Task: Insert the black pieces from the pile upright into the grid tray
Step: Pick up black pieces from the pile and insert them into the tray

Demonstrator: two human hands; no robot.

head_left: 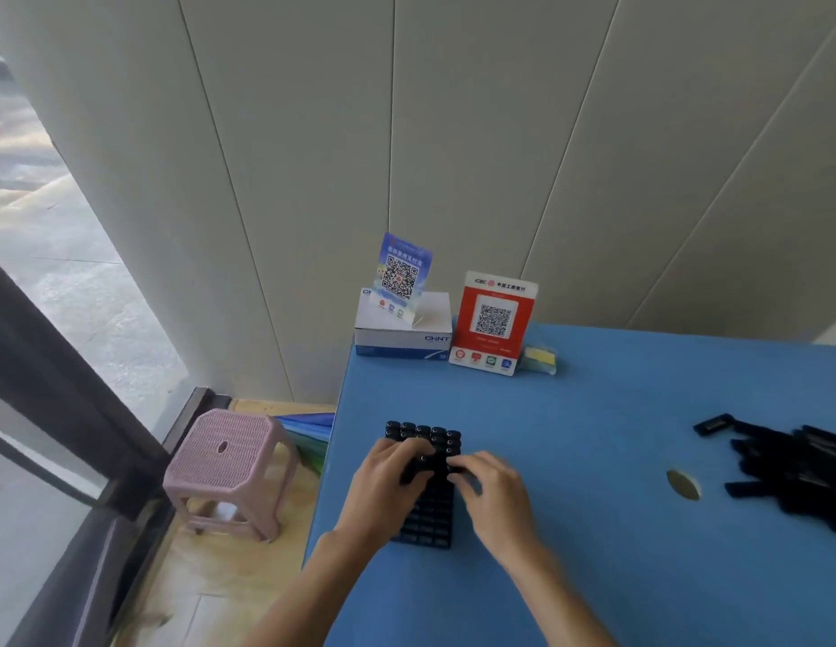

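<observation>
Your left hand (388, 473) curls round a few black pieces (418, 464) as a ready stock, while your right hand (488, 483) pinches one over the grid tray (427, 525) (far rows already filled). The pile (794, 469) lies well right on the surface (593, 436).

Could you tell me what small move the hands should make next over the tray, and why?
Probably press the black pieces gripped by the left hand and right hand down into the next free row of the grid tray. The far rows already hold upright pieces, the near cells look empty, and both hands sit right at that boundary. The pile can wait.
</observation>
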